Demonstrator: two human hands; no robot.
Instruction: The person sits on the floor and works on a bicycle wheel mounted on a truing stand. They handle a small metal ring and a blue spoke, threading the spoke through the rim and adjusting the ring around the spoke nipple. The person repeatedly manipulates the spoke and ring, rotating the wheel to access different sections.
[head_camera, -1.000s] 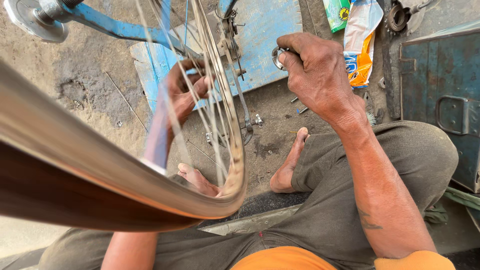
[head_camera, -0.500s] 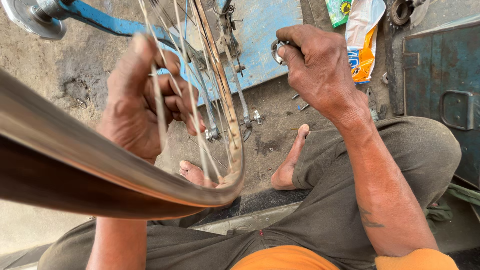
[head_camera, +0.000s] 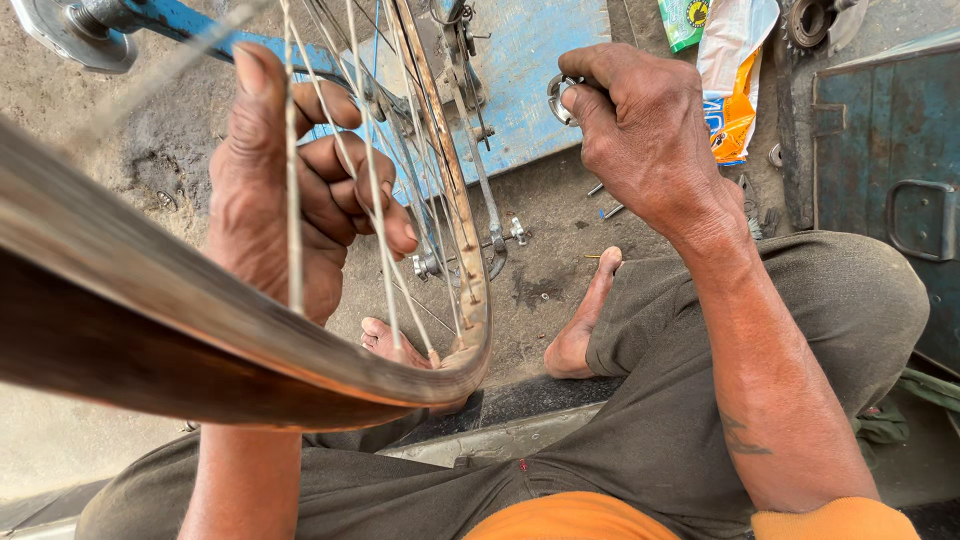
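Here the bicycle wheel (head_camera: 440, 250) stands upright between my hands, its rim curving low before my knees. My left hand (head_camera: 290, 190) curls around its spokes (head_camera: 292, 200). My right hand (head_camera: 650, 130), just right of the wheel, clamps a small round metal tool (head_camera: 557, 97). Blue stand (head_camera: 180, 25) behind.
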